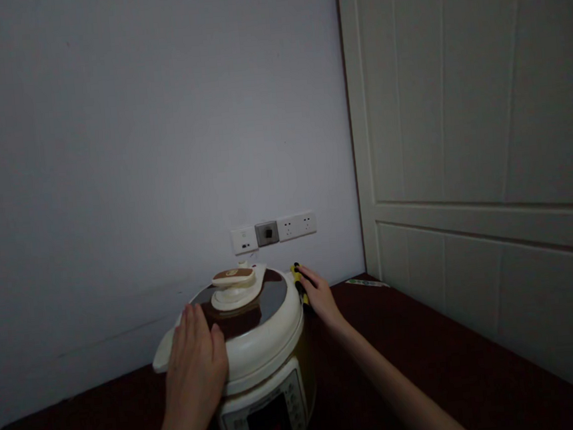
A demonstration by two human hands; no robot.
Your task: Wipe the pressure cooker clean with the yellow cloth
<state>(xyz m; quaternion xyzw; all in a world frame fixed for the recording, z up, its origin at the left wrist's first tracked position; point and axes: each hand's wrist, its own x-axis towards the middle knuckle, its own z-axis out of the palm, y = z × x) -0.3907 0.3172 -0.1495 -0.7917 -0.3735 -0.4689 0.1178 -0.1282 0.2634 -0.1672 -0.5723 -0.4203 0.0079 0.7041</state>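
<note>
Behind cooker [258, 351]: right hand [318, 296] grips half-hidden yellow-black tool [299, 282]; left hand [194, 363] flat, fingers spread on lid [255, 311].

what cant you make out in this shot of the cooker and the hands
Head view only:
- Yellow-and-black tool: mostly hidden by right hand and the cooker lid; kind unclear.
- Control panel: dim, cut by bottom edge; labels unreadable.
- Cooker's left side: covered by left hand.
- Paper slip: too small to read.

Home interior: electric pressure cooker [258, 351] on dark table [430, 363], wall sockets [274, 231] on plain wall [135, 154], white panelled door [482, 158].
</note>
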